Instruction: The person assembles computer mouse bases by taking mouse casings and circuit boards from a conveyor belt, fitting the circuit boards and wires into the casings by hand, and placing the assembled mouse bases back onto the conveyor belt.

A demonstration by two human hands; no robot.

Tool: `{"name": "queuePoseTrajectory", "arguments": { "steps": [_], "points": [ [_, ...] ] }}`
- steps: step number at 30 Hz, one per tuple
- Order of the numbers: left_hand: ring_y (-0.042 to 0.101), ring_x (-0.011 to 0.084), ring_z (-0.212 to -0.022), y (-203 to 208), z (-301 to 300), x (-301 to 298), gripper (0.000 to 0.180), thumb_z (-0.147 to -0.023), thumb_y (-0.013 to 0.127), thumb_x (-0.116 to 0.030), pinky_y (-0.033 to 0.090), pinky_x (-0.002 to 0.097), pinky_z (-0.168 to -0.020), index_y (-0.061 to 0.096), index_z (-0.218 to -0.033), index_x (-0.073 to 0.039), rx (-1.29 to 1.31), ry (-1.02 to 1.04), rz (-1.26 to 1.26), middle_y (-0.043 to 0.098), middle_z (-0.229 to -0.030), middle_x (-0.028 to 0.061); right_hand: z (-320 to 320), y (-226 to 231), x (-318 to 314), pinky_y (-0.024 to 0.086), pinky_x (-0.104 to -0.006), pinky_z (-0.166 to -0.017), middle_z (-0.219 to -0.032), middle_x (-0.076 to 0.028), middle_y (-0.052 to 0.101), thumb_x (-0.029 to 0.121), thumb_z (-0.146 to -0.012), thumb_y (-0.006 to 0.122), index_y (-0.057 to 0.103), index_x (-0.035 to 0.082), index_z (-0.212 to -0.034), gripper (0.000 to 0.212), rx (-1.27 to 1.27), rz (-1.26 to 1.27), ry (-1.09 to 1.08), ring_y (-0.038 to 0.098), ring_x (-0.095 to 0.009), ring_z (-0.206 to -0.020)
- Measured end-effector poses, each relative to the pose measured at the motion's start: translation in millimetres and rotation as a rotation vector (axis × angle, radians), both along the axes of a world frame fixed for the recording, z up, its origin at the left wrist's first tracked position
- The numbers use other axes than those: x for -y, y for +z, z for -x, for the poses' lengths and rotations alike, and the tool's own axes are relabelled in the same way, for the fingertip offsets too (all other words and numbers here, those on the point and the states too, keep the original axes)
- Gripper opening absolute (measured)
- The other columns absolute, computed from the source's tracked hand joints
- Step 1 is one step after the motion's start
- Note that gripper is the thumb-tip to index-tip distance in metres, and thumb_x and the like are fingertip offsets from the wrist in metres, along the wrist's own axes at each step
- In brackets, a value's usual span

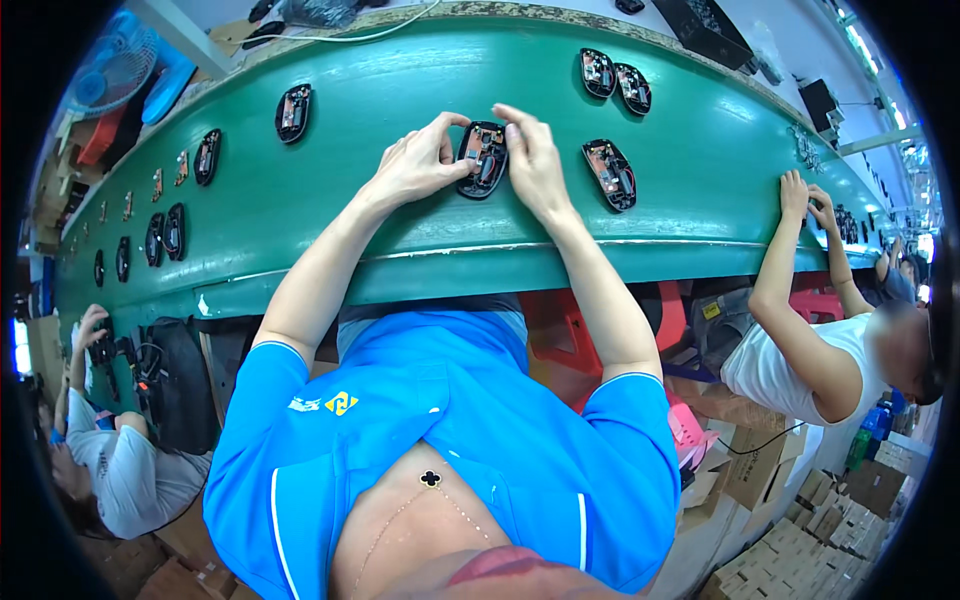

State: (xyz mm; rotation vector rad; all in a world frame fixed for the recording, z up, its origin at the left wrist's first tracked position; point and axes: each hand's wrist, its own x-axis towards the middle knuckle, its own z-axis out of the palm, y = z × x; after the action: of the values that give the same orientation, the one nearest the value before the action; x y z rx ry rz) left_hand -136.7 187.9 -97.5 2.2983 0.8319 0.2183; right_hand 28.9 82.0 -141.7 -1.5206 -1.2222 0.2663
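Observation:
An opened computer mouse (486,150), its black shell showing an orange-brown circuit board, lies on the green work surface (420,80) between my hands. My left hand (425,162) holds it from the left side, with the thumb over the lower left of the board and the index finger curled at the upper left edge. My right hand (537,165) grips the right edge, its fingers reaching past the upper right corner. To the right of that hand lies another open mouse (610,175). The undersides of both hands are hidden.
Two opened mice (598,74) sit farther right; another open mouse (293,113) and a similar mouse (207,157) lie left. Small circuit boards (157,184) trail along the far left. A co-worker's hands (805,200) work at the right; another person (130,460) sits left.

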Motion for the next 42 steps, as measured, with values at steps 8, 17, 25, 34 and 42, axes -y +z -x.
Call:
{"name": "queuePoseTrajectory", "arguments": {
  "steps": [8, 17, 25, 34, 42],
  "points": [
    [0.053, 0.0137, -0.061, 0, -5, 0, 0.057, -0.085, 0.072, -0.025, 0.041, 0.028, -0.06, 0.055, -0.139, -0.013, 0.013, 0.041, 0.055, 0.056, -0.066, -0.0011, 14, -7, -10, 0.048, -0.0367, -0.099, -0.121, -0.013, 0.066, 0.011, -0.105, 0.047, 0.062, 0.004, -0.13, 0.03, 0.145, 0.007, -0.012, 0.057, -0.026, -0.112],
    [0.054, 0.013, -0.059, -8, 12, -2, 0.052, -0.087, 0.07, -0.016, 0.042, 0.0278, -0.057, 0.056, -0.137, -0.011, 0.149, 0.095, 0.134, 0.059, -0.071, 0.0007, 19, -2, -14, 0.047, -0.0402, -0.1, -0.12, -0.014, 0.066, 0.013, -0.103, 0.049, 0.063, 0.002, -0.127, 0.03, 0.08, -0.039, -0.031, 0.057, -0.029, -0.112],
    [0.045, 0.0067, -0.058, -17, 69, 10, 0.041, -0.092, 0.063, 0.003, 0.037, 0.022, -0.053, 0.061, -0.132, -0.007, 0.439, 0.164, 0.098, 0.057, -0.072, -0.001, 19, 5, 0, 0.041, -0.0402, -0.105, -0.129, -0.014, 0.06, 0.022, -0.107, 0.048, 0.06, 0.005, -0.134, 0.033, 0.083, 0.04, -0.047, 0.053, -0.031, -0.119],
    [0.051, 0.0135, -0.045, -16, 93, 22, 0.031, -0.085, 0.066, 0.002, 0.041, 0.0299, -0.043, 0.069, -0.114, -0.01, 0.659, 0.123, -0.056, 0.066, -0.067, 0.0011, -8, 5, 48, 0.047, -0.0354, -0.098, -0.124, -0.014, 0.062, 0.036, -0.112, 0.032, 0.061, -0.001, -0.129, 0.049, -0.162, 0.089, -0.14, 0.059, -0.024, -0.113],
    [0.059, 0.0181, -0.048, -19, 72, 52, 0.026, -0.083, 0.067, 0.003, 0.044, 0.0311, -0.044, 0.069, -0.107, -0.004, 0.848, -0.055, 0.055, 0.072, -0.076, 0.0066, -25, 1, 67, 0.048, -0.0334, -0.091, -0.122, -0.013, 0.065, 0.042, -0.112, 0.025, 0.064, 0.0, -0.124, 0.059, -0.04, 0.129, -0.223, 0.06, -0.02, -0.106]
  ]
}}
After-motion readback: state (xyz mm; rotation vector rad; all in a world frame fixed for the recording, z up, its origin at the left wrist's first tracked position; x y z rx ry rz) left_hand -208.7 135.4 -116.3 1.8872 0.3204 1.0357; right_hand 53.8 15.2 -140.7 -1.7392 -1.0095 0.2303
